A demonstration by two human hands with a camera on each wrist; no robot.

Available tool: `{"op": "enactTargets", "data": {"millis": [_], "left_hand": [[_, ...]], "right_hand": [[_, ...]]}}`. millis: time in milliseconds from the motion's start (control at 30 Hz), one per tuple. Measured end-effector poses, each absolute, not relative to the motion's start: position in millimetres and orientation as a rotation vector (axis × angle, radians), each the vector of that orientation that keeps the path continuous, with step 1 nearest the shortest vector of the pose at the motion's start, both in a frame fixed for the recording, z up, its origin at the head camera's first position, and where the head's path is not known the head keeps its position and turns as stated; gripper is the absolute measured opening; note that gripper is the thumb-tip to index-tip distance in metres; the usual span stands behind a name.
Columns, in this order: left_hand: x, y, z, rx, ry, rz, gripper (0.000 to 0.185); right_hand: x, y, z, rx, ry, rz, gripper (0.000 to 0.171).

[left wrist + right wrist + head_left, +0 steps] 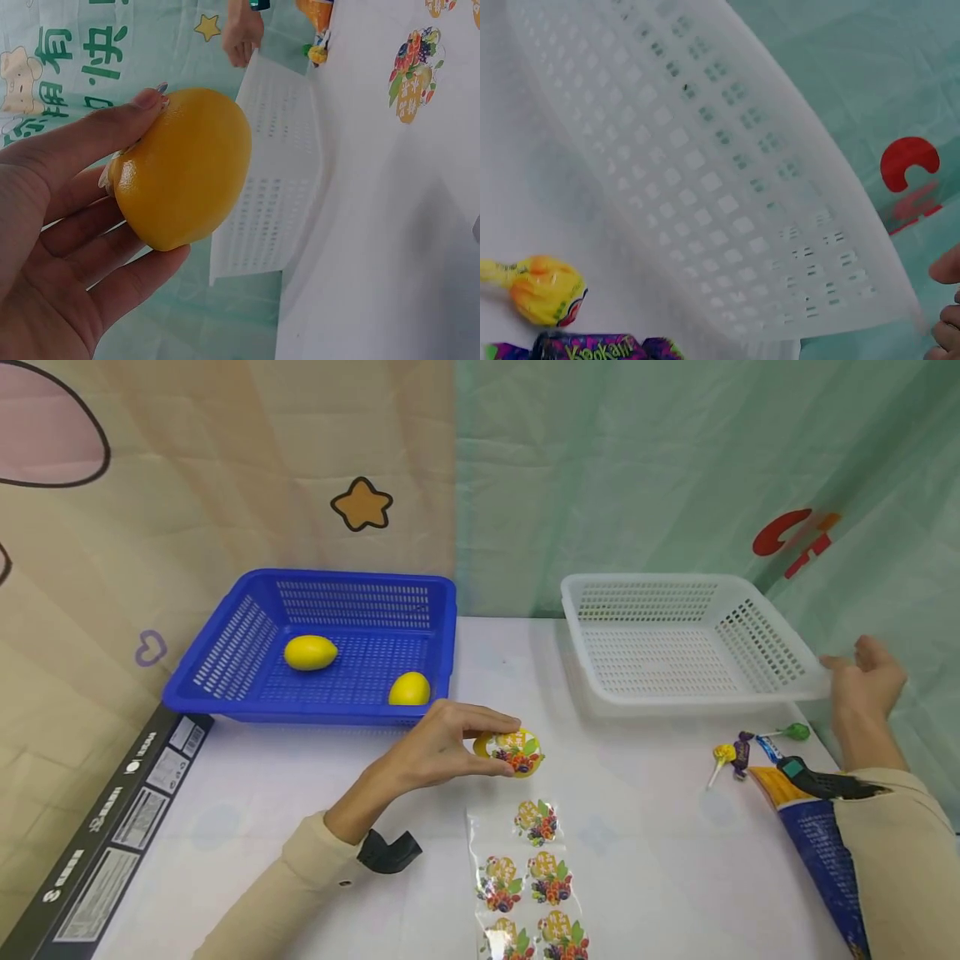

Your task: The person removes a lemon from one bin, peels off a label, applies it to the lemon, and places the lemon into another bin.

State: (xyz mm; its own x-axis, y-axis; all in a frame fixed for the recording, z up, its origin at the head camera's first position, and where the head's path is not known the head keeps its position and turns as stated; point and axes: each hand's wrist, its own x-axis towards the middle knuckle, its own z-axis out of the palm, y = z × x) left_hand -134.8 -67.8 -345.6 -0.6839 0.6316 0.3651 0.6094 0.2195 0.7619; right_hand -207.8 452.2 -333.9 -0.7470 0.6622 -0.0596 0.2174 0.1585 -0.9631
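Note:
My left hand (pixel 450 743) pinches a yellow lemon (pixel 184 169) between thumb and fingers above the table. A round fruit-print sticker (pixel 516 752) is on the side of the lemon that faces the head camera. Far to the right, my right hand (pixel 866 685) grips the near right corner of a white plastic basket (pixel 652 700), its fingers curled at the rim. In the right wrist view only part of that hand (pixel 946 322) shows. Below the lemon lies a sheet of fruit stickers (pixel 525 860). Two more lemons, one left (pixel 310 652) and one right (pixel 409 689), lie inside a blue basket (pixel 322 714).
Several wrapped sweets lie near the white basket, among them a yellow lollipop (pixel 723 753), a purple-wrapped candy (pixel 741 753) and a green lollipop (pixel 797 732). A blue and orange bag (pixel 821 843) is partly under my right sleeve. A long black box (pixel 120 827) lines the left edge.

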Motion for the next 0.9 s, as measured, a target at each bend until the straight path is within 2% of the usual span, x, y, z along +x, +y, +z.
{"op": "enactTargets", "data": {"millis": [100,367,600,900], "left_hand": [[-138,-65,-344,1.246,2.438,1.512,0.046],[-161,-40,-330,1.236,2.454,1.65,0.044],[-194,13,-323,1.097,2.432,1.741,0.04],[-234,78,-330,1.02,2.6,1.517,0.045]], "right_hand": [[-203,461,-341,-0.908,-2.213,1.53,0.063],[-201,457,-358,-0.876,-2.555,1.242,0.056],[-201,456,-361,-0.859,-2.535,1.192,0.053],[-203,454,-366,-0.827,-2.501,1.172,0.053]]}}
